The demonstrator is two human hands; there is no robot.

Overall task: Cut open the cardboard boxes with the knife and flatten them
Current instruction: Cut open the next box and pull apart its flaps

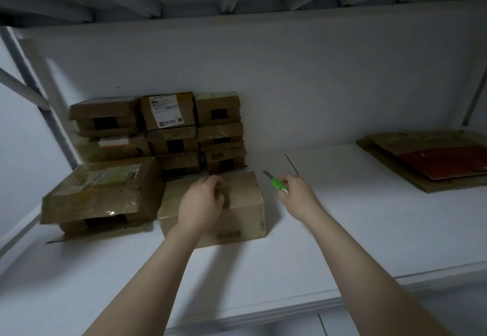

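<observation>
Green knife (277, 184), one, in right hand (297, 193), left hand (202, 205) holding one box (246, 203)

My left hand (203, 203) and right hand (295, 190) are bare. Both forearms (158, 269) are bare too, down to the view's lower edge.

Stacked boxes (171, 130) are crowding just beyond the left hand (201, 203) — bare shelf (355, 217) is lying open right of the right hand (295, 193), flattened cardboard (432, 159) sitting farther right.

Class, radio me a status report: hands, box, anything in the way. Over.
Left hand grips the box top. Right hand holds the knife, blade out, clear of the box. Box not flattened. Stacked boxes close behind.
</observation>
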